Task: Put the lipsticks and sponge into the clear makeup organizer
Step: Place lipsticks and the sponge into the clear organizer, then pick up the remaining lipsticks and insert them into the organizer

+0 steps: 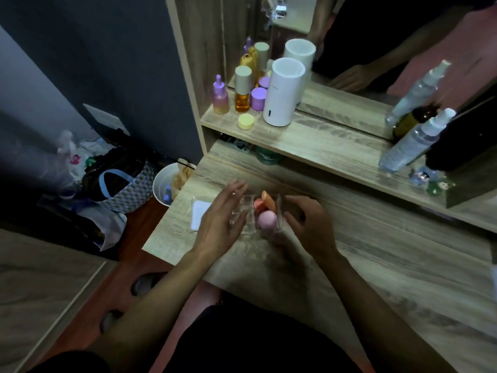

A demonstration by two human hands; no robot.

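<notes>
Left hand [220, 216], right hand [309, 224]: bare, no rings, watch or bracelets visible. Forearms bare to elbow. Dark sleeve edge at lower left corner. Dark garment across lap, pinkish patch beside it. Nails short, unpainted as far as dim light shows.

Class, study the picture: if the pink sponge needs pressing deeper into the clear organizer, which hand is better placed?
Probably the right hand: its fingertips sit beside the pink sponge, while the left hand lies across the clear organizer's far-side compartments.
</notes>
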